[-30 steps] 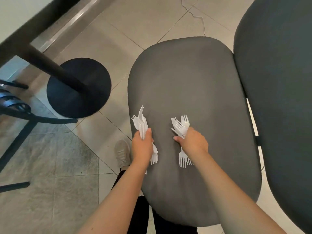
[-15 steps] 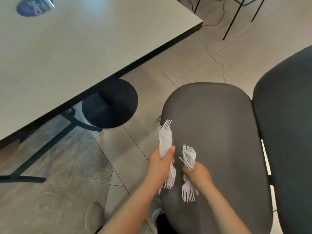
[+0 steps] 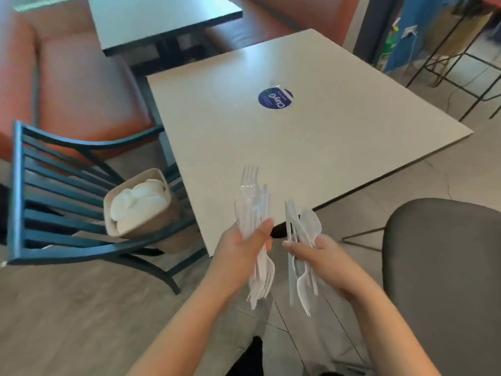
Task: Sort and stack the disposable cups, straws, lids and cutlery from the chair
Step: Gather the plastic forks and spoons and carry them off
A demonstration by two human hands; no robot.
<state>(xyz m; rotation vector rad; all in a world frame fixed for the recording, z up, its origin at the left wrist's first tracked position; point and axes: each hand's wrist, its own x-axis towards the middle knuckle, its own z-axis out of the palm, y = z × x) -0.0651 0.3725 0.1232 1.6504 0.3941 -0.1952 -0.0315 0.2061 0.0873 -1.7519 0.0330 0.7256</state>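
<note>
The left hand (image 3: 242,249) grips a bundle of white plastic forks (image 3: 252,210), with the thumb across the handles. The right hand (image 3: 324,257) grips a second bundle of white cutlery (image 3: 302,232), spoons among it. Both bundles are in the air, near the front edge of the pale table (image 3: 311,147) and left of the grey chair seat (image 3: 444,267). Farther left, a beige box (image 3: 151,225) with round white lids (image 3: 141,202) stands behind the slats of a blue chair (image 3: 54,185). A round blue sticker (image 3: 275,98) is on the table.
</note>
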